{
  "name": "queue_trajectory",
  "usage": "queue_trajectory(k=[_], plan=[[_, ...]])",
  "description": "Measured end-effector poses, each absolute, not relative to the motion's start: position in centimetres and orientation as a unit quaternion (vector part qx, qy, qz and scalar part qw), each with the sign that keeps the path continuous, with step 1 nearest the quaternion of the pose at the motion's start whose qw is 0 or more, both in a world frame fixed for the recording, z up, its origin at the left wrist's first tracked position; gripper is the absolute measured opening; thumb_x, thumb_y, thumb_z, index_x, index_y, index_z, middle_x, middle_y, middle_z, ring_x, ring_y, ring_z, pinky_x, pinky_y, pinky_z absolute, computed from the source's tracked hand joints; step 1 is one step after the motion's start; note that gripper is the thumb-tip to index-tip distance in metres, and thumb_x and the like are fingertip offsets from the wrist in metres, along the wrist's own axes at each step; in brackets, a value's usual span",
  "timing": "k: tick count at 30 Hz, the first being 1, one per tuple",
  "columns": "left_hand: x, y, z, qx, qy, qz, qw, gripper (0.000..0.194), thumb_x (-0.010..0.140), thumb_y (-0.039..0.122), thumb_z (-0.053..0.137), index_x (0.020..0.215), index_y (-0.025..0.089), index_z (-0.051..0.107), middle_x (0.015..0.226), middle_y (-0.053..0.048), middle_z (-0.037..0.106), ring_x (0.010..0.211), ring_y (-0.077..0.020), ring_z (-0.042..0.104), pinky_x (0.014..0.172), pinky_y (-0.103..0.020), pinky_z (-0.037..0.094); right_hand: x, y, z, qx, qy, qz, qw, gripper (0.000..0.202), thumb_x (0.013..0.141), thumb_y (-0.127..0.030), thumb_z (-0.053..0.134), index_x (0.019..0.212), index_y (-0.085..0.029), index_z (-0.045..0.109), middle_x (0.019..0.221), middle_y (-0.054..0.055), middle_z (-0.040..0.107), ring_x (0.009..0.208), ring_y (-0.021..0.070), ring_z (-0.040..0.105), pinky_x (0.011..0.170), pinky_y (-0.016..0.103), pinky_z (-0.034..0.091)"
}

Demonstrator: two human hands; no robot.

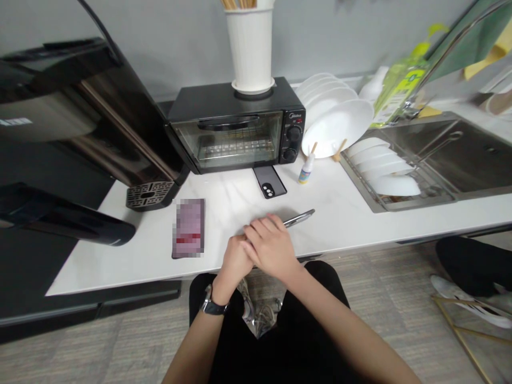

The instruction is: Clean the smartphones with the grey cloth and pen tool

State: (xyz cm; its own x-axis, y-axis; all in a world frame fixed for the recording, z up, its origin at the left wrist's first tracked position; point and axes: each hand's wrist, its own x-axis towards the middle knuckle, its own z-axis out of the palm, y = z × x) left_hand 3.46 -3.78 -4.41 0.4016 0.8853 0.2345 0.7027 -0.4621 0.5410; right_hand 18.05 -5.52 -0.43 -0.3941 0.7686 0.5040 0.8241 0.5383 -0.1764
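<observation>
My left hand (237,260), with a black-strapped watch on the wrist, rests at the counter's front edge, its fingers mostly hidden under my right hand. My right hand (272,248) lies across it, fingers together and wrapped over it. A slim silver, pen-like object (301,217) sticks out to the right from beneath my right hand; whether it is held is hidden. Left of my hands, a phone (189,229) with a blurred screen lies on the white counter (344,218). Beyond them lies a black phone case (271,182), near a small white bottle (306,170).
A black toaster oven (236,140) carries a white cup (252,50). Black appliance (132,122) and dark cylinder (80,221) stand left. Right are racked plates (336,128), a sink (472,160) with bowls (394,184), and a green bottle (404,88). A person's shoe (472,304) shows lower right.
</observation>
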Motion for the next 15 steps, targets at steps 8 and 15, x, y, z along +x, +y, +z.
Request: queue_trajectory(k=[8,15], plan=[[3.9,-3.9,-3.6,0.793,0.487,0.285,0.229,0.019,0.103,0.030,0.063,0.111,0.021,0.076,0.094,-0.006,0.084,0.080,-0.0231,0.079,0.071,-0.028,0.053,25.9,-3.7,-1.3,-0.656,-0.682,-0.121,0.300,0.029,0.110,-0.032,0.041,0.094,-0.022,0.062,0.091,0.008,0.067,0.094,0.0279,0.056,0.112,0.047,0.034],[3.1,-3.8,-3.9,0.799,0.479,0.289,0.219,0.020,0.090,0.011,0.055,0.084,0.016,0.073,0.080,-0.010,0.080,0.067,-0.0223,0.074,0.064,-0.028,0.051,18.7,-5.5,-1.1,-0.472,-0.830,-0.059,0.291,0.029,0.108,-0.039,0.050,0.113,-0.016,0.066,0.106,0.011,0.070,0.099,0.0276,0.056,0.103,0.042,0.040]])
